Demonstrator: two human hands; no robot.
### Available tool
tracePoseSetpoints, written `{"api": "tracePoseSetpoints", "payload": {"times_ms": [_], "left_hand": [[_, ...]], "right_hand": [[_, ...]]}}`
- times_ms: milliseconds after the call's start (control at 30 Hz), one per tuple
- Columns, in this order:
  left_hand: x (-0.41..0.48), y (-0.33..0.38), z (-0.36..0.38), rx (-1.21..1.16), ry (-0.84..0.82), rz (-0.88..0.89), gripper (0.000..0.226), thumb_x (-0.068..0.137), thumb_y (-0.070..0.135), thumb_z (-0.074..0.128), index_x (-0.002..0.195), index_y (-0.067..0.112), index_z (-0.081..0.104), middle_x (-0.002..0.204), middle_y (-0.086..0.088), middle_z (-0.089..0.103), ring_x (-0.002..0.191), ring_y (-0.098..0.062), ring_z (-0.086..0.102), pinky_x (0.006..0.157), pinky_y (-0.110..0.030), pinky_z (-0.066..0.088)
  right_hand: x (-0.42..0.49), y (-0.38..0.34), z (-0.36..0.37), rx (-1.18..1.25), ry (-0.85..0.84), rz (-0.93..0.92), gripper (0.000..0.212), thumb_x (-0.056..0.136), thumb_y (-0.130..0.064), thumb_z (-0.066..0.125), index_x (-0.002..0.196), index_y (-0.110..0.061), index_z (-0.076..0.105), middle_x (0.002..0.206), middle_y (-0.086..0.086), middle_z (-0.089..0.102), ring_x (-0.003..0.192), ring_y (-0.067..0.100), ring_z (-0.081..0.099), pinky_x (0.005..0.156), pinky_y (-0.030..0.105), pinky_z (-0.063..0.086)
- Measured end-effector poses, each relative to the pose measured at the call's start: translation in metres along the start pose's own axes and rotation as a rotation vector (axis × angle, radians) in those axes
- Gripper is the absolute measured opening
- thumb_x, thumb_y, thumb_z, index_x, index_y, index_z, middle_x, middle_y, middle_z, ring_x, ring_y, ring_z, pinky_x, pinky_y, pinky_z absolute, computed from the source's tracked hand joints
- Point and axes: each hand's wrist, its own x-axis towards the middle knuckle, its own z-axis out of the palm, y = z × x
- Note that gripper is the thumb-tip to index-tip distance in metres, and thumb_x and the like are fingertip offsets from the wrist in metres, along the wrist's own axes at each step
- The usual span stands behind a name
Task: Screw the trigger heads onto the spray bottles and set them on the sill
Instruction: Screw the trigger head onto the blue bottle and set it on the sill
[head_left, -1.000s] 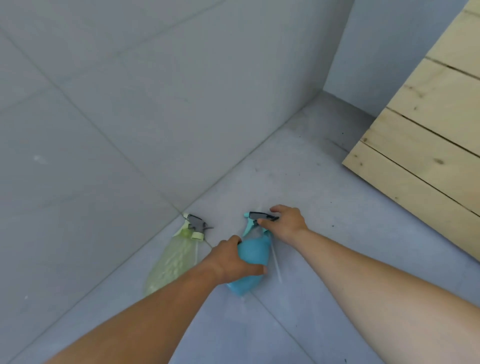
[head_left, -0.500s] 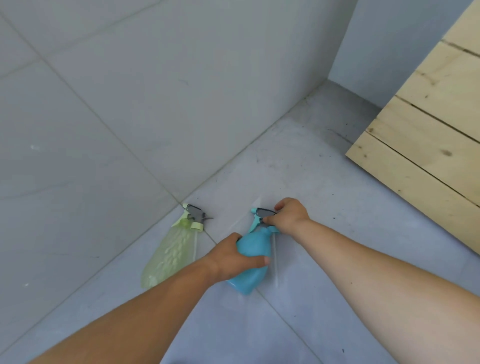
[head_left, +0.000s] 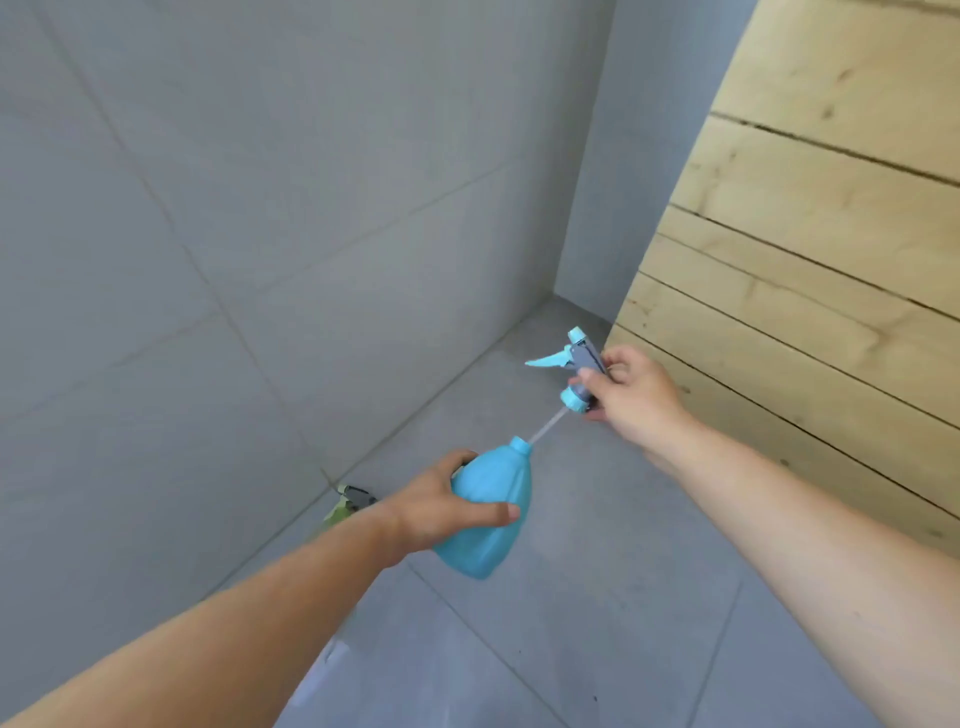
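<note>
The left hand (head_left: 447, 506) is wrapped around the body of the blue spray bottle (head_left: 488, 514), its fingers (head_left: 491, 512) curled closed across the front, holding the bottle off the floor (head_left: 597, 597) and tilted with its open neck pointing up and to the right. The right hand (head_left: 631, 397) grips the grey and blue trigger head (head_left: 576, 371), fingers closed on its grey body, lever pointing left. The head sits apart from the bottle, farther and to the right; its clear dip tube (head_left: 545, 428) runs down from the blue collar into the neck of the bottle. A green spray bottle (head_left: 345, 506) with its trigger head on lies on the floor against the grey tiled wall (head_left: 260, 208), mostly hidden behind the left wrist. Pale wooden boards (head_left: 810, 249) stand at the right.
</note>
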Motion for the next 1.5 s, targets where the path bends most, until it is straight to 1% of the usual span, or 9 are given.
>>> {"api": "tracePoseSetpoints", "payload": {"times_ms": [167,333,533,700,833,967,1100,1367,1500], "left_hand": [[-0.057,0.054,-0.002,0.073,0.017,0.136,0.069,0.070,0.037,0.092,0.129,0.033,0.056,0.115,0.001,0.073,0.098,-0.018,0.075,0.077,-0.032,0.061],[-0.102,0.084,0.003,0.122,0.035,0.240,0.073,0.055,0.045,0.092,0.120,0.036,0.059,0.110,0.000,0.075,0.097,-0.020,0.076,0.082,-0.038,0.064],[-0.141,0.093,0.011,0.159,0.045,0.281,0.062,0.072,0.036,0.091,0.123,0.035,0.056,0.109,0.002,0.073,0.088,-0.013,0.074,0.069,-0.028,0.059],[-0.155,0.097,0.017,0.163,0.037,0.295,0.067,0.071,0.039,0.090,0.128,0.036,0.055,0.116,0.001,0.072,0.100,-0.020,0.075,0.083,-0.037,0.064],[-0.158,0.099,0.025,0.189,0.007,0.334,0.067,0.070,0.041,0.089,0.127,0.038,0.055,0.116,0.002,0.072,0.102,-0.019,0.075,0.088,-0.039,0.064],[-0.160,0.103,0.034,0.196,-0.085,0.368,0.061,0.076,0.036,0.089,0.128,0.037,0.056,0.114,0.003,0.073,0.098,-0.013,0.075,0.084,-0.033,0.063],[-0.161,0.113,0.038,0.163,-0.140,0.405,0.059,0.082,0.032,0.085,0.133,0.035,0.055,0.117,0.002,0.073,0.100,-0.012,0.074,0.080,-0.025,0.061],[-0.155,0.112,0.031,0.083,-0.183,0.379,0.069,0.067,0.047,0.085,0.130,0.034,0.059,0.119,-0.004,0.074,0.103,-0.020,0.075,0.089,-0.039,0.062],[-0.154,0.112,0.028,0.039,-0.216,0.352,0.066,0.067,0.047,0.083,0.127,0.032,0.061,0.117,-0.004,0.075,0.098,-0.017,0.074,0.086,-0.037,0.061]], "right_hand": [[-0.065,-0.093,-0.065,0.240,0.071,-0.192,0.006,0.099,-0.013,0.056,0.099,-0.012,0.051,0.101,0.012,0.075,0.090,0.023,0.076,0.069,0.032,0.062],[-0.118,-0.133,-0.094,0.266,0.111,-0.296,0.005,0.099,-0.013,0.057,0.101,-0.012,0.053,0.093,0.008,0.076,0.084,0.020,0.077,0.070,0.034,0.061],[-0.162,-0.147,-0.114,0.266,0.172,-0.360,0.004,0.099,-0.013,0.056,0.100,-0.016,0.053,0.093,0.007,0.077,0.088,0.019,0.076,0.073,0.034,0.063],[-0.177,-0.141,-0.121,0.300,0.170,-0.343,0.003,0.099,-0.012,0.056,0.102,-0.013,0.055,0.095,0.011,0.076,0.090,0.020,0.076,0.076,0.038,0.063],[-0.178,-0.130,-0.114,0.351,0.105,-0.273,0.006,0.099,-0.012,0.056,0.105,-0.012,0.056,0.088,0.006,0.078,0.087,0.021,0.077,0.077,0.041,0.062],[-0.180,-0.116,-0.098,0.329,-0.053,-0.198,0.016,0.099,-0.012,0.056,0.113,-0.005,0.056,0.095,0.011,0.078,0.092,0.026,0.076,0.082,0.046,0.062],[-0.181,-0.113,-0.094,0.307,-0.173,-0.182,0.017,0.100,-0.010,0.054,0.115,-0.002,0.056,0.102,0.021,0.076,0.085,0.023,0.075,0.077,0.038,0.063],[-0.173,-0.107,-0.092,0.302,-0.296,-0.208,0.030,0.095,0.001,0.059,0.124,-0.005,0.054,0.108,0.017,0.076,0.100,0.021,0.073,0.082,0.034,0.060],[-0.169,-0.107,-0.094,0.319,-0.362,-0.223,0.033,0.095,0.004,0.057,0.127,-0.005,0.055,0.108,0.013,0.075,0.103,0.020,0.071,0.090,0.037,0.059]]}}
